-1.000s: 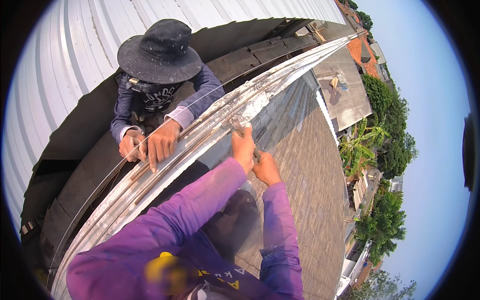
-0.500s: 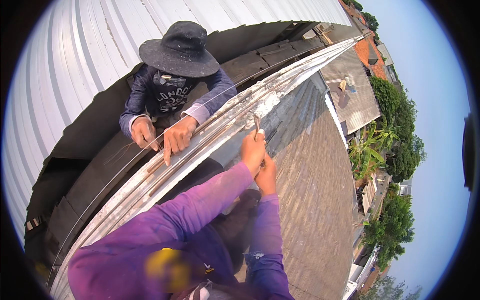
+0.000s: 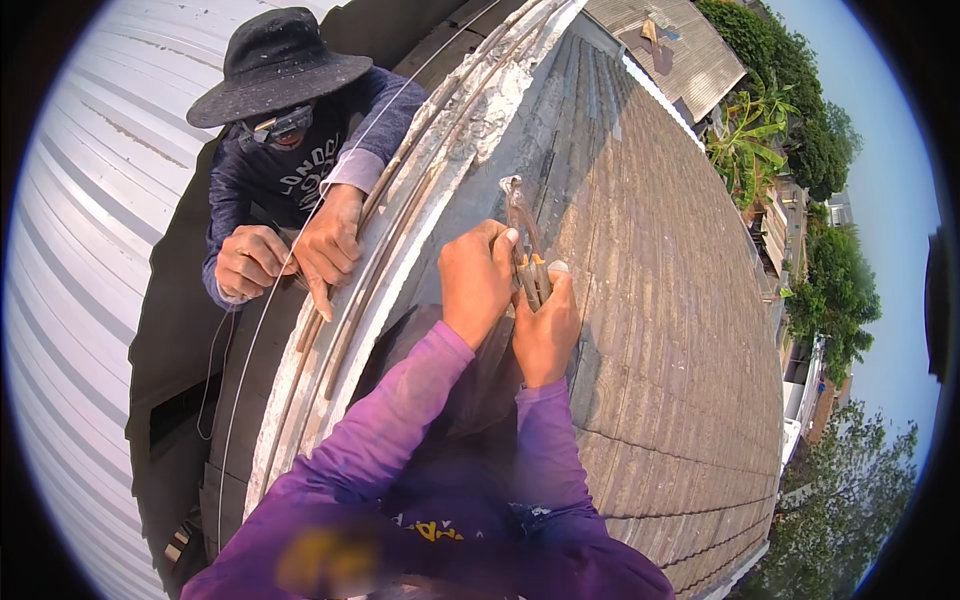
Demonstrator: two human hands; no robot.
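Pliers (image 3: 522,240) are gripped by both hands — left hand (image 3: 478,280), right hand (image 3: 545,325), fingers closed — above a sloping tiled roof (image 3: 660,300). A slip could drop them downslope.

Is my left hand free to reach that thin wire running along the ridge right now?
Probably not at once: the left hand is closed on the pliers together with the right hand. The wire lies across the ridge, under the co-worker's hands.

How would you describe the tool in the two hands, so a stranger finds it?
Start at the grey tiled roof slope on the right. Near its whitish ridge edge, two bare hands meet. Between them stands the pincer tool, the only metal tool with a jawed head pointing upward.
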